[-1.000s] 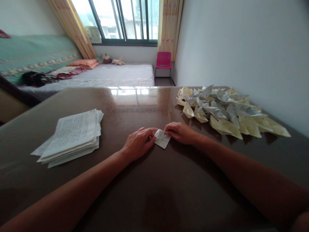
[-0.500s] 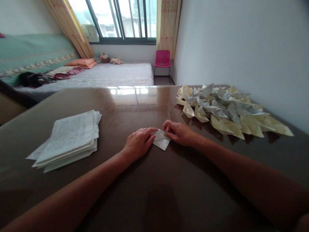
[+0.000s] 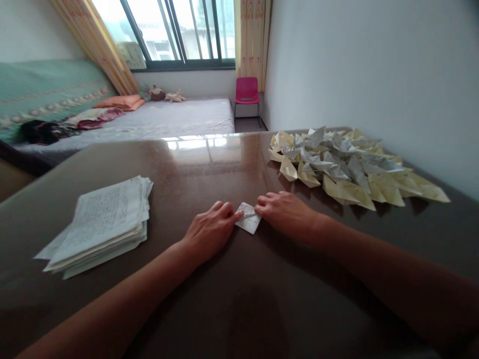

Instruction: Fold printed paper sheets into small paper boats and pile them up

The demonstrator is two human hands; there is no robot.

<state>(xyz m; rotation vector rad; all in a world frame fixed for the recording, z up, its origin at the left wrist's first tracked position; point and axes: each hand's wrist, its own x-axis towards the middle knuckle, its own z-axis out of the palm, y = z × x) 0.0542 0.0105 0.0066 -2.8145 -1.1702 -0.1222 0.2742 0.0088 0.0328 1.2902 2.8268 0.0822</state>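
A small folded square of paper (image 3: 248, 224) with writing on it lies on the brown table, one corner toward me. My left hand (image 3: 211, 227) pinches its left corner, fingers curled. At the opposite corner my right hand (image 3: 284, 212) is closed on the paper's right edge, the fingertips partly hidden behind the knuckles. A crease or raised flap runs across the paper between the two hands.
A stack of written sheets (image 3: 101, 219) lies on the left of the glossy table (image 3: 194, 309). Several folded paper boats (image 3: 344, 192), yellowish and white, crowd the right side by the wall. Beyond the table are a bed (image 3: 194, 114) and a pink chair (image 3: 247, 90).
My left index finger, stretched along the paper's top edge before, has curled in. My right fingers have closed at the right corner. The whole view has shifted slightly.
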